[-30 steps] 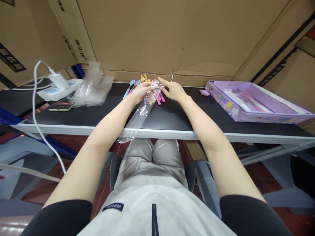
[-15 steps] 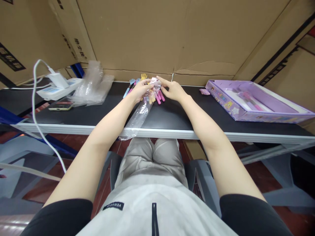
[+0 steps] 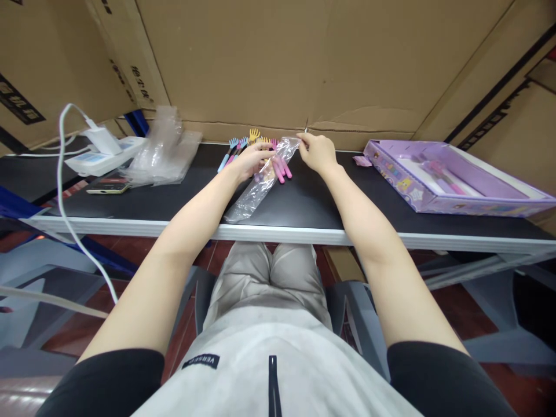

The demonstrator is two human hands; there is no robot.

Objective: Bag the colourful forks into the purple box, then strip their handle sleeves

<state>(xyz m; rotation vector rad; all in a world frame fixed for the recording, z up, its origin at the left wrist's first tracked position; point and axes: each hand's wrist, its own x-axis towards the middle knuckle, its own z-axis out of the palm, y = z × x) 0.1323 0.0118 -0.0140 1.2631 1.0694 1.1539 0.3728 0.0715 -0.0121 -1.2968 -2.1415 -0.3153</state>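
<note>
The right hand (image 3: 320, 152) is pinching the far end of a clear plastic bag (image 3: 254, 196) between thumb and fingertips, by the far edge of the black table (image 3: 304, 202). The left hand (image 3: 251, 160) is gripping the same bag near its middle, fingers curled over it. The bag is long, narrow and crinkled. It is lying stretched at a slant across the middle of the table, its near end pointing left toward the table's near edge. Pale coloured shapes are showing through the film beside the left hand; what they are cannot be told. Just behind the bag, a bunch of small coloured sticks (image 3: 243, 143) with hand-shaped tips is lying in blue, pink and yellow. Far left, a heap of clear bags (image 3: 163, 153) is resting near a white charger (image 3: 101, 139). To the right, an open purple box (image 3: 417, 197) is sitting well apart from the hands.
</note>
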